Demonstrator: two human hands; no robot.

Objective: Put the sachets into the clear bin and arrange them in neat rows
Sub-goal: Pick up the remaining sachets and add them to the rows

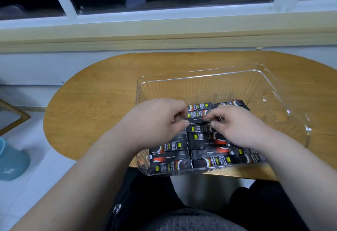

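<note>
A clear plastic bin (273, 92) stands on the oval wooden table (94, 103), its near edge hanging over the table's front. Several black sachets (209, 159) with red and yellow print lie flat inside it in rows, filling the near half. Both my hands are inside the bin over the middle row. My left hand (156, 123) pinches the left end of one black sachet (197, 120), and my right hand (238, 126) pinches its right end. The sachet lies level just above the others. My hands hide parts of the rows beneath them.
The far half of the bin shows bare clear floor. A window sill and dark window run behind the table. On the floor at the left are a teal object (11, 161) and a wooden-framed thing (12, 115). My dark-clothed lap is below the table edge.
</note>
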